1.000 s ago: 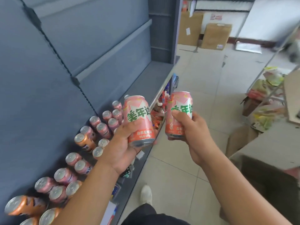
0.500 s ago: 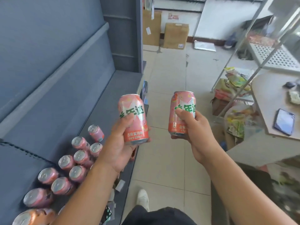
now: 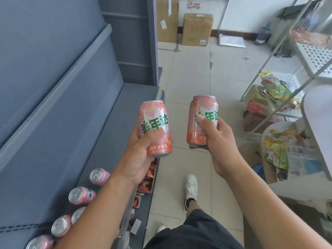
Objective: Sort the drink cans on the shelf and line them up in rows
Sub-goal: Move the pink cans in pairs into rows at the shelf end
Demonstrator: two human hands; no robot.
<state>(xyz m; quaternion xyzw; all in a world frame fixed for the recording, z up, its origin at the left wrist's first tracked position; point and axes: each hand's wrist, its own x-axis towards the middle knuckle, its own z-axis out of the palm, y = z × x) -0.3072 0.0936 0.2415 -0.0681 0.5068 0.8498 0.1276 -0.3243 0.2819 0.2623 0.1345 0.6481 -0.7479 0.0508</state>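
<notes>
1. Fingers (image 3: 152, 136) of your left hand (image 3: 140, 159) are curled round the left pink can (image 3: 155, 123), with the thumb pressed across its label. The can is upright in the air, above the front edge of the shelf (image 3: 111, 123).
2. Your right hand (image 3: 221, 141) grips the right pink can (image 3: 203, 112) the same way, thumb over the green lettering. This can hangs past the front edge, over the tiled floor (image 3: 188, 72), near the other can but not touching it.
3. Neither grip has altered in the last second. Your view has swung along the shelf, so the shelved pink cans (image 3: 80, 195) have slid to its near end, and the orange ones have dropped out of sight.
4. The bare stretch of shelf board toward the far end now lies ahead of your hands. You seem to be carrying the pair to that open space to start or extend a pink row.
5. Neither can is set down yet, so this step of the sorting is only half done. Put them down one at a time, square to the front edge.
</notes>
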